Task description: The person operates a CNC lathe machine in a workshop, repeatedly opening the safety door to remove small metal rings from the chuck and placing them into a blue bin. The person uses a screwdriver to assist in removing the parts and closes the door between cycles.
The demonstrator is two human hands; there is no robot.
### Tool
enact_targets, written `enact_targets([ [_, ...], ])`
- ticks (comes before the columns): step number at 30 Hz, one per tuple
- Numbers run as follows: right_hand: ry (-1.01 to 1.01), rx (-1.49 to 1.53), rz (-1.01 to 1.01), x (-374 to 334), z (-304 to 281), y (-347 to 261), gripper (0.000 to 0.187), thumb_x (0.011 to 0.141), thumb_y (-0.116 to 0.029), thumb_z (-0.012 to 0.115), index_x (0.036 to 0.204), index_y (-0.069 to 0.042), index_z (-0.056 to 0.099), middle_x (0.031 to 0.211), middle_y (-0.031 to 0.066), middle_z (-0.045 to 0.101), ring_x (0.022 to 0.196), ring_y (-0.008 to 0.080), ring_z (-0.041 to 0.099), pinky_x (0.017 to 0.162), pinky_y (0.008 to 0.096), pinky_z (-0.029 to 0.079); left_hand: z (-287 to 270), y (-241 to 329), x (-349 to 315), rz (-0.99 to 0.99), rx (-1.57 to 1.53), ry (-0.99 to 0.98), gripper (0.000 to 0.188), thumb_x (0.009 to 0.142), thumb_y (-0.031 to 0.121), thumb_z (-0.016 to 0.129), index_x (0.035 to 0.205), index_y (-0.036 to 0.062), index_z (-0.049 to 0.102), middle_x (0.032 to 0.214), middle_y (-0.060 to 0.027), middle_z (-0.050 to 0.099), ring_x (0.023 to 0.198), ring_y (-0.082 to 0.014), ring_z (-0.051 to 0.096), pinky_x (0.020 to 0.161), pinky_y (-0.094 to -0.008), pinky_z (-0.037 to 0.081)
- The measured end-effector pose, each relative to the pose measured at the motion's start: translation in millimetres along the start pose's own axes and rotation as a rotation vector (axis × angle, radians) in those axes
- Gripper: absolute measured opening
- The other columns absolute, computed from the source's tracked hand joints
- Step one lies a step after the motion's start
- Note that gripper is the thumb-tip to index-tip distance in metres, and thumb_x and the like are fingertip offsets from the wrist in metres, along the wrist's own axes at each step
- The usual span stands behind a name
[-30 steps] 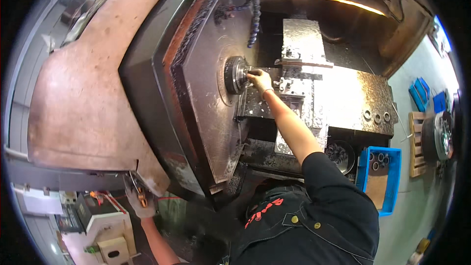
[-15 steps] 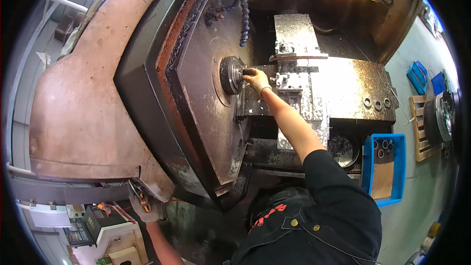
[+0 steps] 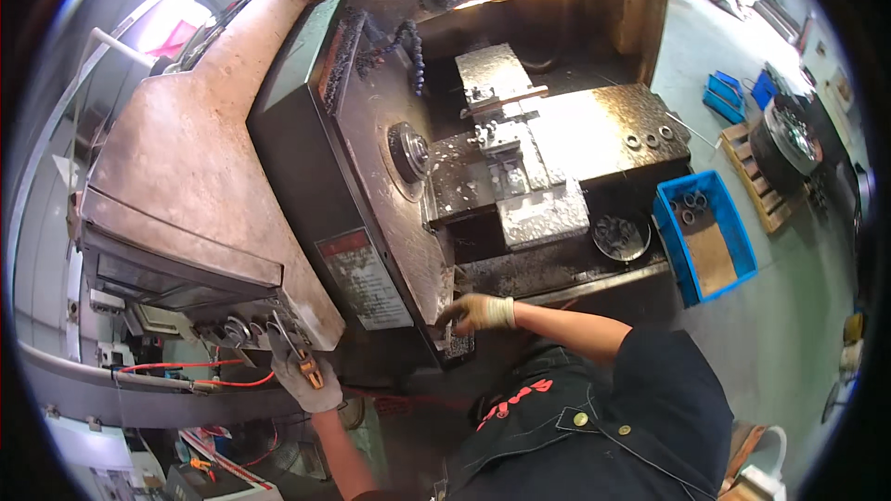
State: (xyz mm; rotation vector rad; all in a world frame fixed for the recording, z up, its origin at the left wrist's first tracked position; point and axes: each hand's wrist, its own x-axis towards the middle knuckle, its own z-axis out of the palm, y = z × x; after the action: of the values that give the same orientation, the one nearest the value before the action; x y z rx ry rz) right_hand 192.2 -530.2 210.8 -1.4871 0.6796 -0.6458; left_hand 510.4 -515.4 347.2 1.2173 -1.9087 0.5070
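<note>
My right hand [image 3: 483,314], in a pale glove, has its fingers bent around the lower end of the machine door's edge [image 3: 444,327]. My left hand [image 3: 306,380], also gloved, is closed around an orange-and-black tool [image 3: 311,371] with a long thin metal part; its exact kind does not show clearly. That hand is beside the knobs [image 3: 239,329] of the lathe's control panel. Inside the lathe, the round chuck [image 3: 408,153] stands apart from both hands. To its right is the tool slide [image 3: 506,144], coated with chips.
Several metal rings [image 3: 652,141] rest on the machine's flat cover. A round pan [image 3: 622,239] holds dark pieces. Farther right, a blue crate [image 3: 664,223] contains more rings and a brown sheet. A wooden pallet [image 3: 752,176] stands beyond it. A red hose [image 3: 176,366] runs at lower left.
My right hand has left the chuck and come down toward me to the door edge. My left hand with the tool appears farther right and higher. The view has turned, showing more control panel.
</note>
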Motion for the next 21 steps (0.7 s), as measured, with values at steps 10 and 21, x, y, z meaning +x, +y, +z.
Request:
enact_targets([
  [10, 0.313, -0.024, 0.166, -21.8, 103.9, -15.8, 0.061, 0.065, -0.01, 0.058, 0.123, 0.003, 0.044, 0.083, 0.0104, 0.063, 0.069, 0.0108, 0.057, 0.06, 0.0262, 0.046, -12.3, 17.2, 27.3, -0.046, 0.069, -0.115, 0.041, 0.064, 0.009, 0.058, 0.101, -0.0066, 0.051, 0.112, -0.0269, 0.047, 0.106, -0.0429, 0.043, 0.094, -0.0465, 0.033],
  [21, 0.362, -0.098, 0.135, -102.9, 83.3, -41.7, 0.064, 0.066, -0.014, 0.061, 0.124, 0.006, 0.041, 0.105, 0.0176, 0.06, 0.089, 0.0187, 0.058, 0.079, 0.0302, 0.045, -0.2, 106.8, -98.3, -0.65, -1.053, -0.143, 0.062, 0.064, -0.008, 0.051, 0.123, 0.0051, 0.039, 0.097, -0.0037, 0.045, 0.085, -0.0136, 0.049, 0.073, -0.025, 0.047],
])
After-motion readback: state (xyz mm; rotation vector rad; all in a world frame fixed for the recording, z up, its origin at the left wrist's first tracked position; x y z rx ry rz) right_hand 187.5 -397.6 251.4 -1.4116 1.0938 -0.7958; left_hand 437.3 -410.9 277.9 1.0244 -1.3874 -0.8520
